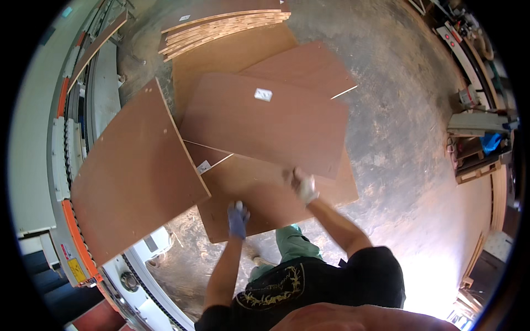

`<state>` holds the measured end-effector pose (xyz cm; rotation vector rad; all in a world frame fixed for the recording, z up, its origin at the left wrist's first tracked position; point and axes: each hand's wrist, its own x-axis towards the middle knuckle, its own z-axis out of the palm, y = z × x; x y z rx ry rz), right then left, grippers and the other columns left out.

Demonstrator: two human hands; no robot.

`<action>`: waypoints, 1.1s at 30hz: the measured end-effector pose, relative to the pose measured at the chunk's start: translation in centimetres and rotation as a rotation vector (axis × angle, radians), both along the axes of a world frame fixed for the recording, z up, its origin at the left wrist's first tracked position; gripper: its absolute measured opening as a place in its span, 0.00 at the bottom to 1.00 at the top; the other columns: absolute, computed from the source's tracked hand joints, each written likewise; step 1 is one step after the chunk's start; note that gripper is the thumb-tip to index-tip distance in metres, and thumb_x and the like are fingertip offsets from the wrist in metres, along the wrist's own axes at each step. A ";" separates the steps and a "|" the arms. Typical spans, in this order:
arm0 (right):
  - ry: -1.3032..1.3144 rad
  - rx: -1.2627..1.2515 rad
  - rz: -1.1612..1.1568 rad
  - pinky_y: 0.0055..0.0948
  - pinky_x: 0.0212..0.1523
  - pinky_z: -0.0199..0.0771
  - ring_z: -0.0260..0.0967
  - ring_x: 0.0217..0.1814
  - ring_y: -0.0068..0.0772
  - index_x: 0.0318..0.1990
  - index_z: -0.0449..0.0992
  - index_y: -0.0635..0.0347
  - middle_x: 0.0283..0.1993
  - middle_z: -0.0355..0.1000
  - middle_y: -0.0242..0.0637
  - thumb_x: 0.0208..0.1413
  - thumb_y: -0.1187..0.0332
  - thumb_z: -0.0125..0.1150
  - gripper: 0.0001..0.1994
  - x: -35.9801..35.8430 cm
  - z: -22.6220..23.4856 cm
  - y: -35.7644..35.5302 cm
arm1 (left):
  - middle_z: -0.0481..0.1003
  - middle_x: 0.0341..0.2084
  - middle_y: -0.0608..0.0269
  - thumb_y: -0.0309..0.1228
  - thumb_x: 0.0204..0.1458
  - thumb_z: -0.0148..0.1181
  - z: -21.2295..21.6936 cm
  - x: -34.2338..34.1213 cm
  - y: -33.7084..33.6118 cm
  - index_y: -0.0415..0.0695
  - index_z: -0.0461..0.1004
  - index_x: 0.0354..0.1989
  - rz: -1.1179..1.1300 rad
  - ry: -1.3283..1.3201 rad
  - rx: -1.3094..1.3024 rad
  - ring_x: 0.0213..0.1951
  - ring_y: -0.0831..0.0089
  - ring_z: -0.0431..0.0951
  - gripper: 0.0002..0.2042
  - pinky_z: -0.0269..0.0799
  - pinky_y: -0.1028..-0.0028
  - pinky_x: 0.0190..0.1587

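Observation:
My left hand (pixel 238 219), in a bluish glove, is raised over the near part of a large brown board (pixel 259 190). Its fingers are apart and hold nothing that I can see. My right hand (pixel 303 186), in a whitish glove, is at the near edge of a brown panel (pixel 265 118) with a white label (pixel 263 95). Motion smears its fingers, so whether they grip that edge is unclear. The labelled panel lies askew over another brown panel (pixel 309 66) and the large board. A second label (pixel 203 166) shows beside the overlapping panels.
On my left, a brown panel (pixel 135 174) rests on a long machine with an orange-and-grey rail (pixel 77 231). A stack of panels (pixel 226 34) lies at the far end. Wooden shelving (pixel 477 157) stands to the right of the concrete floor (pixel 397 138).

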<state>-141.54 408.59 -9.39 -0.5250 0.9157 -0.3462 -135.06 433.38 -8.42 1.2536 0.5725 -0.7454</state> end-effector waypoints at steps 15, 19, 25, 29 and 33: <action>0.159 0.172 0.145 0.37 0.60 0.54 0.54 0.61 0.39 0.60 0.58 0.56 0.60 0.58 0.38 0.52 0.47 0.52 0.32 -39.4 -1.6 -1.7 | 0.72 0.41 0.62 0.43 0.47 0.62 3.3 -10.5 -2.7 0.39 0.68 0.48 0.133 0.078 -0.127 0.42 0.68 0.72 0.25 0.70 0.69 0.44; 0.266 -0.042 0.016 0.35 0.59 0.57 0.55 0.61 0.38 0.60 0.58 0.58 0.60 0.59 0.35 0.55 0.47 0.47 0.31 -37.6 -3.2 -2.6 | 0.73 0.39 0.63 0.41 0.48 0.62 8.2 -12.8 1.0 0.37 0.70 0.45 0.091 -0.132 0.091 0.41 0.72 0.72 0.22 0.68 0.73 0.43; 0.103 -0.220 0.281 0.33 0.53 0.64 0.62 0.53 0.37 0.57 0.60 0.65 0.55 0.63 0.39 0.56 0.51 0.49 0.28 -20.8 5.9 3.7 | 0.71 0.44 0.60 0.41 0.50 0.58 10.7 -15.8 17.4 0.38 0.64 0.50 0.526 -0.310 -0.104 0.43 0.67 0.72 0.23 0.69 0.69 0.47; -0.024 -0.336 0.545 0.30 0.47 0.67 0.66 0.44 0.32 0.49 0.67 0.68 0.44 0.69 0.38 0.55 0.57 0.53 0.22 -8.4 10.3 15.3 | 0.69 0.48 0.61 0.41 0.49 0.60 13.7 -15.5 31.5 0.42 0.63 0.52 0.807 -0.355 -0.259 0.49 0.68 0.69 0.25 0.66 0.68 0.53; -0.042 -0.471 0.683 0.28 0.43 0.68 0.66 0.41 0.28 0.41 0.70 0.64 0.39 0.70 0.36 0.53 0.58 0.57 0.17 -4.4 14.5 30.5 | 0.70 0.47 0.61 0.32 0.48 0.61 13.9 -16.1 47.2 0.43 0.64 0.51 1.020 -0.337 -0.148 0.48 0.67 0.71 0.22 0.69 0.68 0.51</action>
